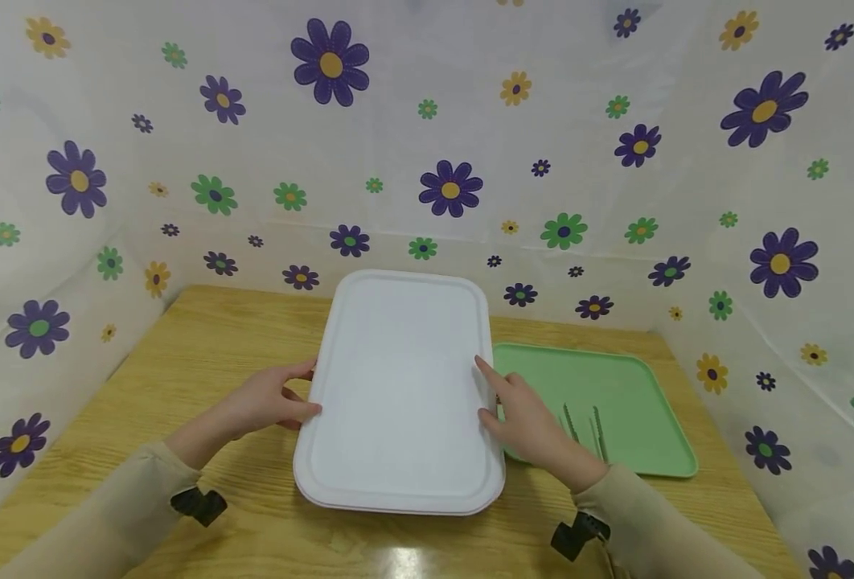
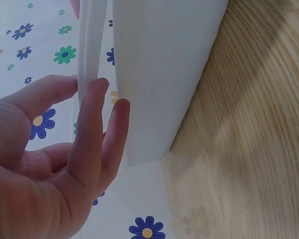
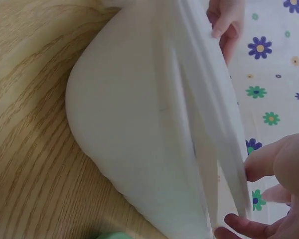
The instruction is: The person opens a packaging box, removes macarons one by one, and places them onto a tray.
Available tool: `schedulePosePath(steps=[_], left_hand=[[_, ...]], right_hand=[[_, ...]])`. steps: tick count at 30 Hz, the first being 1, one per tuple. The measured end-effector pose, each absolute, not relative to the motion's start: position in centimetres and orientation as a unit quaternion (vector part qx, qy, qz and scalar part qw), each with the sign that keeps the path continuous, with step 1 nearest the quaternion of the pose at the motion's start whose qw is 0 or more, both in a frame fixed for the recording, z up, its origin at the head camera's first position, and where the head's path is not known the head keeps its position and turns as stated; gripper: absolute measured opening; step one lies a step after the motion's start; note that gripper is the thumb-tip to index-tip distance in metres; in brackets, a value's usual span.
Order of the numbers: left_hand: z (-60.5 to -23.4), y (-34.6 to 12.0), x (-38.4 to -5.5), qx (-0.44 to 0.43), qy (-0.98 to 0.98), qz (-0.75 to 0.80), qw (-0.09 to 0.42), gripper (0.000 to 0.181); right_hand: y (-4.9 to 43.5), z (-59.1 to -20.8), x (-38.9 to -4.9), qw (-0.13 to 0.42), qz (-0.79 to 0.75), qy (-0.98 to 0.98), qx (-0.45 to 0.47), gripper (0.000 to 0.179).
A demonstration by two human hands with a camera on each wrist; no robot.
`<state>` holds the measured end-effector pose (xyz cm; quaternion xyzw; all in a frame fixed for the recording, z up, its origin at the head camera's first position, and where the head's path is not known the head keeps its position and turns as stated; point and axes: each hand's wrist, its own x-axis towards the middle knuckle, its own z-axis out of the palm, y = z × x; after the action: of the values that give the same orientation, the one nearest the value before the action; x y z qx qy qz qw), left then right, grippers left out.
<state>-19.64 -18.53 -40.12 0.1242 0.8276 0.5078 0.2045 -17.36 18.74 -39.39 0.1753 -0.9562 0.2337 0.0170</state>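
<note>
A white rectangular lid [image 1: 405,386] with rounded corners lies between my two hands in the head view. My left hand [image 1: 271,398] pinches its left edge, thumb on one side and fingertips on the other. On the right edge, my right hand [image 1: 524,414] grips the rim the same way, its index finger along the top. Below the lid stands a white box [image 2: 164,74] on the wooden table. Both wrist views show a gap between lid and box wall, so the lid is raised off the rim there. The box's inside is hidden.
A light green tray [image 1: 651,426] lies to the right of the box, partly behind my right hand. On it are slim metal pieces [image 1: 599,434] with serrated edges, like tweezers or tongs. A flower-patterned cloth [image 1: 427,145] hangs around the wooden table [image 1: 239,322].
</note>
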Motion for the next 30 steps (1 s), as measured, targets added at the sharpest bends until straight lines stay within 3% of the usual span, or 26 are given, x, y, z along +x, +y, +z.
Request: schedulePosePath(steps=[6, 15, 24, 30], left_hand=[[-40.0, -19.5, -19.0, 0.116, 0.834, 0.503, 0.196, 0.087], [-39.6, -21.4, -18.5, 0.121, 0.842, 0.494, 0.179, 0.087], [-39.0, -23.9, -17.5, 0.115, 0.852, 0.483, 0.169, 0.089], [-38.4, -25.8, -17.5, 0.104, 0.872, 0.449, 0.162, 0.088]], right_hand=[[17.7, -40.1, -17.5, 0.113, 0.166, -0.948, 0.247, 0.059], [16.1, -40.4, -18.0, 0.151, 0.166, -0.927, 0.300, 0.051], [13.4, -39.4, -18.5, 0.066, 0.194, -0.938, 0.280, 0.054], [10.7, -39.1, -19.0, 0.061, 0.189, -0.938, 0.284, 0.050]])
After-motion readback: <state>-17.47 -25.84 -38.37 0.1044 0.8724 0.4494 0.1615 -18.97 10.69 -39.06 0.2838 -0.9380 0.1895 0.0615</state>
